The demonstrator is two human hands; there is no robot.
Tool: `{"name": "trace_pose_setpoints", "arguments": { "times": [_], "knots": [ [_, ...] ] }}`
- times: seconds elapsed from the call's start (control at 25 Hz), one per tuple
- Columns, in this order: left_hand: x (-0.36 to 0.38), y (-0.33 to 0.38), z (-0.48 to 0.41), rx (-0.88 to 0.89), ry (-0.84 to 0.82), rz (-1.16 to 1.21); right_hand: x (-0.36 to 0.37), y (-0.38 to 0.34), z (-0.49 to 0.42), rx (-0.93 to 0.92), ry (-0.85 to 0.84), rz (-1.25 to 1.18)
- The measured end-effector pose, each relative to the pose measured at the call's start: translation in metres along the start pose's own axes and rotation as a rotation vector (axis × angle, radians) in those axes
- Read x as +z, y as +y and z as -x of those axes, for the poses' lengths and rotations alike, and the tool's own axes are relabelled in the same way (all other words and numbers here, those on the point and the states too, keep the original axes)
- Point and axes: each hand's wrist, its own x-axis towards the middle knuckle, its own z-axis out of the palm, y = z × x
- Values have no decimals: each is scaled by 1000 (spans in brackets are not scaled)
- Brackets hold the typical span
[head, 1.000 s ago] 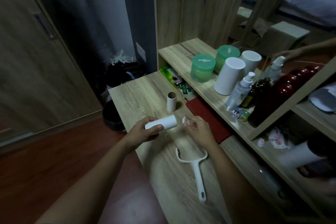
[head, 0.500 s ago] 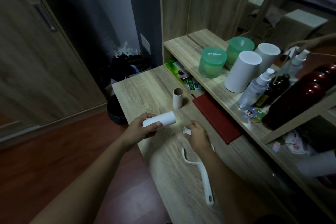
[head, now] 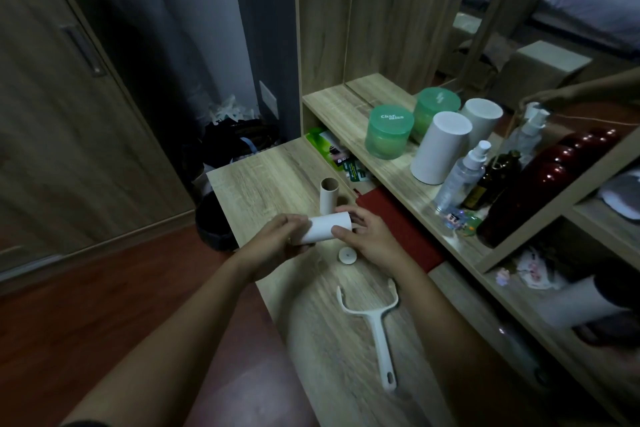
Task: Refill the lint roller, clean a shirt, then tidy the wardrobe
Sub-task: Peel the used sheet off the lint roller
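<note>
A white refill roll lies sideways above the wooden desk, gripped at both ends. My left hand wraps its left end, and my right hand pinches its right end. Just behind the roll an empty cardboard core stands upright. A small white round end cap rests on the desk under my right hand. The white lint roller handle, a forked frame with no roll on it, lies nearer to me.
A red flat case lies right of my hands. The shelf carries a green jar, a white cylinder, a spray bottle and dark bottles. A black bin sits on the floor left of the desk, beside a wardrobe door.
My right hand set the white end cap down on the desk and came back up to grip the roll's right end. The view drifted slightly.
</note>
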Motion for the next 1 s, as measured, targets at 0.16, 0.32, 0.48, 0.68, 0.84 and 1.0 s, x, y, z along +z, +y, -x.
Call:
{"name": "trace_pose_setpoints", "arguments": {
  "times": [0.16, 0.32, 0.48, 0.68, 0.84, 1.0],
  "knots": [
    [4, -1, -7, 9, 17, 250, -8, -6, 4, -34, 84, -39],
    [19, -7, -15, 102, 48, 294, -9, -3, 9, -54, 218, -52],
    [25, -15, -31, 149, 186, 412, -9, -3, 13, -85, 320, -80],
    [5, -61, -59, 96, 246, -338, -25, -9, 12, -108, 372, -206],
    [8, -85, -74, 201, 158, -994, -30, -9, 14, -141, 378, -225],
    [14, -100, -81, 257, 160, -1013, -35, -1, 14, -132, 375, -217]
  ]
}}
